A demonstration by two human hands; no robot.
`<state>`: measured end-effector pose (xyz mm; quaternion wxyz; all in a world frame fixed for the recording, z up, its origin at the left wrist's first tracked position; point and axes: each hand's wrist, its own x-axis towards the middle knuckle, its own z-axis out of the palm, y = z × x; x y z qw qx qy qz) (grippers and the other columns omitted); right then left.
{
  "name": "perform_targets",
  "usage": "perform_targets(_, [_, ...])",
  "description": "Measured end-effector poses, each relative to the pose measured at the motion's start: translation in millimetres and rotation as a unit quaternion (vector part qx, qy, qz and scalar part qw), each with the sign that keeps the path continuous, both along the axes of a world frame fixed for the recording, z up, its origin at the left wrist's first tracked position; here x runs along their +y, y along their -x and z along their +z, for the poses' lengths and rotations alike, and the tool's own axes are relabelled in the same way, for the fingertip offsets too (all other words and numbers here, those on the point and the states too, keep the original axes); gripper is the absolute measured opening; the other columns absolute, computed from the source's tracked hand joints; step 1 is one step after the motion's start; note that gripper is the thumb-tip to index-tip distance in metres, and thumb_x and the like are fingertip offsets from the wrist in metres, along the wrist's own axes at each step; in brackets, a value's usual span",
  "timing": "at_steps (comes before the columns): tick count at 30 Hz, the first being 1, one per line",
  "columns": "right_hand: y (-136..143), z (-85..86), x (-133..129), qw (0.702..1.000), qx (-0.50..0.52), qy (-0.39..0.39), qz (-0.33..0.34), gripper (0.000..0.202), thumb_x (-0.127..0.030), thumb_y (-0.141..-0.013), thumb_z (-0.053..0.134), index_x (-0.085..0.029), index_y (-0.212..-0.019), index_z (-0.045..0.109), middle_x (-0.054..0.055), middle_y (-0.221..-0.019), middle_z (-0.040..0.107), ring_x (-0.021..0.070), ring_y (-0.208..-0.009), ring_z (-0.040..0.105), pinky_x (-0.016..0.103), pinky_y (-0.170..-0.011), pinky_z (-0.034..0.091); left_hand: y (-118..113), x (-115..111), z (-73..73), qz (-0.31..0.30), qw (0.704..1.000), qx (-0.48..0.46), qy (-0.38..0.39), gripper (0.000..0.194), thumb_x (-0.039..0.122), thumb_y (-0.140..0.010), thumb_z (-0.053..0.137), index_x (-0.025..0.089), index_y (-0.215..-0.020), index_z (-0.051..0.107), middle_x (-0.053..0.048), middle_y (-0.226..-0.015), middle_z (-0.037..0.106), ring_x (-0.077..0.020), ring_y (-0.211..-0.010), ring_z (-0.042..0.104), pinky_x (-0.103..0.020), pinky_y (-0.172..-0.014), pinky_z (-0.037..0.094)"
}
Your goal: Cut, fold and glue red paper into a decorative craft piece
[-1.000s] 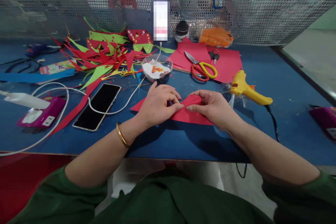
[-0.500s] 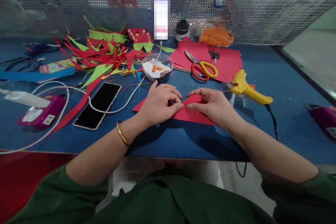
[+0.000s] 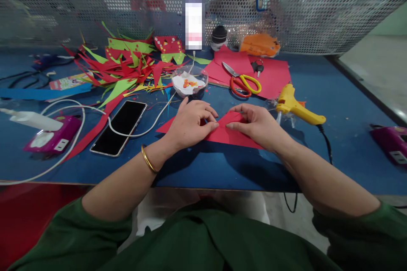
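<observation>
A folded sheet of red paper [image 3: 227, 133] lies near the front of the blue table, partly covered by both hands. My left hand [image 3: 193, 125], with a gold bangle at the wrist, is closed on the paper's left half, thumb and fingers pinching it near the middle. My right hand [image 3: 254, 125] pinches the right half between thumb and fingers, where a fold rises to a peak. The fingertips of the two hands are a short gap apart. Just beyond the hands stands a clear bowl [image 3: 199, 89] holding white paper and orange bits.
Scissors [image 3: 246, 84] rest on red sheets [image 3: 276, 76] at the back. A yellow glue gun [image 3: 299, 108] lies right, its cord trailing off the edge. A phone [image 3: 119, 129], a white cable, a purple socket block [image 3: 65, 135] and coloured paper strips [image 3: 124, 65] are left.
The fingertips of my two hands have drawn slightly apart along the red paper, and more of the fold shows between them. The view has shifted a little.
</observation>
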<state>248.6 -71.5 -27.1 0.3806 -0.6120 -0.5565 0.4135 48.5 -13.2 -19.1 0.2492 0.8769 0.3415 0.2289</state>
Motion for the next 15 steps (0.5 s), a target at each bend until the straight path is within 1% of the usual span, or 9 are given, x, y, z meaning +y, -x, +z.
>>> perform_targets(2, [-1.1,-1.5,0.8,1.000,-0.009,0.002,0.011,0.031,-0.038,-0.072,0.076,-0.019,-0.094,0.066,0.003,-0.075,0.073,0.0200,-0.064,0.067,0.033,-0.056,0.053,0.6,1.2,-1.5,-0.004,1.000,0.003,0.001,0.016,0.022,-0.084,0.068,0.021,-0.067,0.068,-0.001,-0.103,0.077,-0.0245,-0.118,0.062,-0.066,-0.119,0.014])
perform_targets(4, [-3.0,-3.5,2.1,0.999,-0.029,-0.013,0.006,0.033,-0.040,-0.074,0.075,-0.019,-0.098,0.066,0.003,-0.075,0.073,0.0213,-0.068,0.069,0.035,-0.060,0.055,0.9,2.4,-3.7,-0.006,1.000,0.007,0.000,0.016,0.022,-0.084,0.068,0.021,-0.068,0.068,-0.001,-0.103,0.077,-0.0245,-0.116,0.062,-0.067,-0.119,0.014])
perform_targets(7, [-7.4,-3.9,3.9,0.994,-0.054,-0.094,-0.018,0.045,-0.041,-0.075,0.076,-0.018,-0.112,0.064,0.006,-0.089,0.076,0.0243,-0.085,0.072,0.041,-0.078,0.058,0.7,4.3,-7.3,-0.001,0.999,0.031,0.011,0.018,0.024,-0.084,0.066,0.021,-0.067,0.071,-0.002,-0.103,0.078,-0.0255,-0.112,0.065,-0.070,-0.117,0.014])
perform_targets(9, [-10.8,-0.6,4.1,0.980,-0.092,-0.172,-0.049,0.048,-0.041,-0.078,0.075,-0.018,-0.118,0.062,0.009,-0.102,0.077,0.0261,-0.096,0.072,0.046,-0.087,0.056,0.6,6.1,-9.2,0.009,0.999,0.051,0.016,0.016,0.024,-0.086,0.064,0.023,-0.073,0.074,-0.002,-0.106,0.078,-0.0268,-0.111,0.066,-0.073,-0.116,0.015])
perform_targets(10, [-12.4,2.0,3.7,0.968,-0.121,-0.210,-0.066,0.048,-0.040,-0.080,0.074,-0.018,-0.120,0.061,0.010,-0.106,0.077,0.0270,-0.098,0.072,0.047,-0.089,0.056,0.7,7.1,-9.6,0.017,0.998,0.056,0.002,0.015,0.024,-0.087,0.062,0.024,-0.079,0.076,-0.003,-0.108,0.078,-0.0274,-0.113,0.065,-0.072,-0.116,0.017])
perform_targets(12, [-15.0,8.6,1.3,0.939,-0.189,-0.273,-0.088,0.045,-0.037,-0.084,0.072,-0.018,-0.123,0.060,0.011,-0.109,0.077,0.0290,-0.101,0.072,0.050,-0.090,0.055,1.8,8.6,-8.8,0.043,0.995,0.055,-0.067,0.017,0.023,-0.089,0.061,0.023,-0.095,0.077,-0.005,-0.112,0.077,-0.0284,-0.118,0.063,-0.067,-0.117,0.023])
perform_targets(14, [-16.3,15.6,-3.4,0.910,-0.255,-0.314,-0.086,0.042,-0.034,-0.086,0.070,-0.017,-0.123,0.060,0.012,-0.111,0.077,0.0310,-0.104,0.072,0.051,-0.091,0.054,4.4,7.0,-6.0,0.067,0.985,0.055,-0.148,0.023,0.022,-0.090,0.060,0.019,-0.107,0.075,-0.009,-0.116,0.076,-0.0290,-0.122,0.061,-0.060,-0.117,0.029])
perform_targets(15, [-16.4,18.7,-6.8,0.898,-0.288,-0.325,-0.076,0.039,-0.033,-0.088,0.068,-0.017,-0.123,0.061,0.013,-0.111,0.077,0.0316,-0.105,0.072,0.051,-0.092,0.054,6.1,4.2,-4.1,0.068,0.980,0.059,-0.175,0.025,0.021,-0.091,0.059,0.017,-0.111,0.074,-0.010,-0.118,0.075,-0.0287,-0.122,0.061,-0.057,-0.117,0.032])
